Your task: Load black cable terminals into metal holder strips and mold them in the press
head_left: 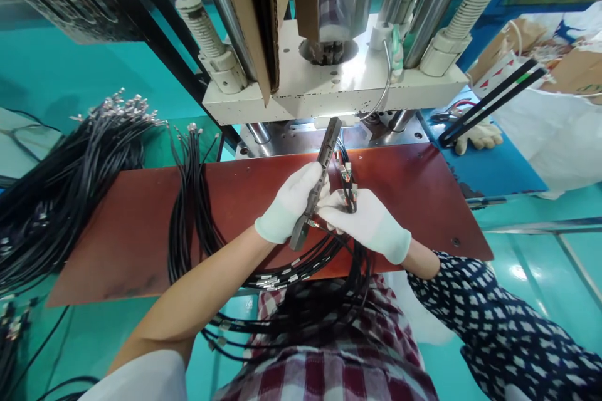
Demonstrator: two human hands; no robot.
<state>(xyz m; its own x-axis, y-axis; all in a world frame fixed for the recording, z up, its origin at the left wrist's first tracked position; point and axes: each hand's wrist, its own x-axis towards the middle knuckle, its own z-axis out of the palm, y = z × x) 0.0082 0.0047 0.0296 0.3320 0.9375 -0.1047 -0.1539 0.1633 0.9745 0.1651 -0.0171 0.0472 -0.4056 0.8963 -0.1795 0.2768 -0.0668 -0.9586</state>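
My left hand (292, 202), in a white glove, is closed around a long dark grey bar with notches (330, 138) along it. The bar is tilted, its far end pointing at the machine. My right hand (372, 224), also gloved, is closed on black cables with metal connectors (348, 178), and its fingertips meet the bar's side. One thin cable end lies close to the bar's lower part. From there a bundle of black cables (301, 269) loops over the board's near edge onto my lap, which has a checked cloth (324, 373) over it.
A reddish-brown board (404, 188) spans the space before me. Behind it stands a white press (291, 103) with steel columns. Black cable bundles lie at left, a small one (190, 219) and a large one (89, 169). A glove (484, 136) rests on a blue surface (498, 169) at right.
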